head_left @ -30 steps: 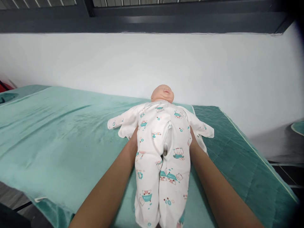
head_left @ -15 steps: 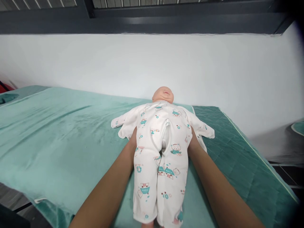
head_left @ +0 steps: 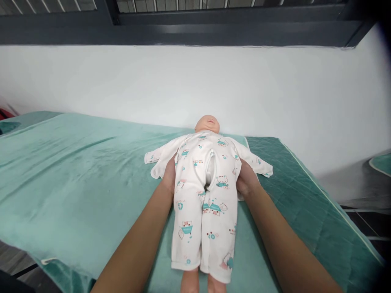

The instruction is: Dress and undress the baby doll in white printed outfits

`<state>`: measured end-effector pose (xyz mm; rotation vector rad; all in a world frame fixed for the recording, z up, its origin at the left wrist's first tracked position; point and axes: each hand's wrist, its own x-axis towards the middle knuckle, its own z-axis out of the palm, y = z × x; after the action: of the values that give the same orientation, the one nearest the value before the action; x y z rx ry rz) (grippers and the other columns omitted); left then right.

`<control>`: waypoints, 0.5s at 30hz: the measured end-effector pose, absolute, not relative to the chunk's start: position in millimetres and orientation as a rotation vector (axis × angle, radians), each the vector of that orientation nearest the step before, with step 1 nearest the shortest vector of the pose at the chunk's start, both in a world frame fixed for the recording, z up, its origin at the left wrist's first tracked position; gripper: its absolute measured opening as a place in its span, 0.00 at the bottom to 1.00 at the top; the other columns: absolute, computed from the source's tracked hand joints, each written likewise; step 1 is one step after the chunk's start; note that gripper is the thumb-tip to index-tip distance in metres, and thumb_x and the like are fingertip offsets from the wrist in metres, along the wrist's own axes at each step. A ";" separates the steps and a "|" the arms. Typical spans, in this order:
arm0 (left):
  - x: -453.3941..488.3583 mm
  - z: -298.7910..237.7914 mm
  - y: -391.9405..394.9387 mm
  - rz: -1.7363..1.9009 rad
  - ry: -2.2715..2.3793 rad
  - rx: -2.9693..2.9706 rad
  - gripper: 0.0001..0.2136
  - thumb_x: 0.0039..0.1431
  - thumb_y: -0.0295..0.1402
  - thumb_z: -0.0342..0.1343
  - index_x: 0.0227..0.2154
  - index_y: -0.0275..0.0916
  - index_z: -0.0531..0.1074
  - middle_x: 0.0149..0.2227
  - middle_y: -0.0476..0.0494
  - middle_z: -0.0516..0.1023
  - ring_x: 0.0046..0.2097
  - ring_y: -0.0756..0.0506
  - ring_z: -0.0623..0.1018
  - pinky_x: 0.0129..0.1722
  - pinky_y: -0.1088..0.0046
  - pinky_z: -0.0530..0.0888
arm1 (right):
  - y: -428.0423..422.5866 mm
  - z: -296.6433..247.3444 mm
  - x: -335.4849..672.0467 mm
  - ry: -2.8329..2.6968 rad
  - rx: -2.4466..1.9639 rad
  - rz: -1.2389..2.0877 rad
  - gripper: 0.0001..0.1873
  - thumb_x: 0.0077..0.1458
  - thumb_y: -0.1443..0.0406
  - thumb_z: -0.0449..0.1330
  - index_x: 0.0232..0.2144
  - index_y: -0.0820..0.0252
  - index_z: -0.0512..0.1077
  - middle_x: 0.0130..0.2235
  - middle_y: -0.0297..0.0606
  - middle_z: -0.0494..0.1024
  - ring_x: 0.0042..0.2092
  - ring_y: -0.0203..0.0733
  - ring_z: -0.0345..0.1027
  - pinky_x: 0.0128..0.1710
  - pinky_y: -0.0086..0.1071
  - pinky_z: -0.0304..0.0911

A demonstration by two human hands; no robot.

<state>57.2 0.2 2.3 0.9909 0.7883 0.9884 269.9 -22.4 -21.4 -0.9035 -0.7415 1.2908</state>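
Two-handed clasp on the doll, left hand and right hand closed against its flanks, face-up between the palms on the blanket; probably light, soft, floppy, loose in its romper, so best gripped at the torso.

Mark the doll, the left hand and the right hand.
doll (head_left: 200,171): head view, on its chest.
left hand (head_left: 169,176): head view, on the back of the hand, against the doll's side.
right hand (head_left: 246,180): head view, on the back of the hand, near the thumb.
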 end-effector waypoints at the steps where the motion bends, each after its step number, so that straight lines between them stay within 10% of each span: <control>1: 57.3 3.4 0.8 0.947 0.743 0.938 0.28 0.63 0.56 0.45 0.51 0.40 0.74 0.47 0.39 0.80 0.53 0.34 0.76 0.52 0.50 0.74 | -21.9 -22.0 270.4 -0.738 -0.898 1.295 0.16 0.52 0.58 0.59 0.43 0.51 0.76 0.40 0.36 0.84 0.48 0.53 0.76 0.49 0.47 0.72; 15: 55.9 -2.4 5.3 1.039 0.708 0.717 0.30 0.57 0.54 0.55 0.56 0.38 0.71 0.49 0.39 0.81 0.53 0.35 0.78 0.58 0.57 0.72 | -18.7 -35.1 278.2 -0.844 -0.923 1.266 0.16 0.49 0.58 0.63 0.42 0.51 0.77 0.44 0.39 0.83 0.50 0.55 0.75 0.48 0.48 0.73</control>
<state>55.9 5.3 -2.4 0.7167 0.7076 1.0387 278.2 -18.7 -35.1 -0.9232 -0.8439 1.2659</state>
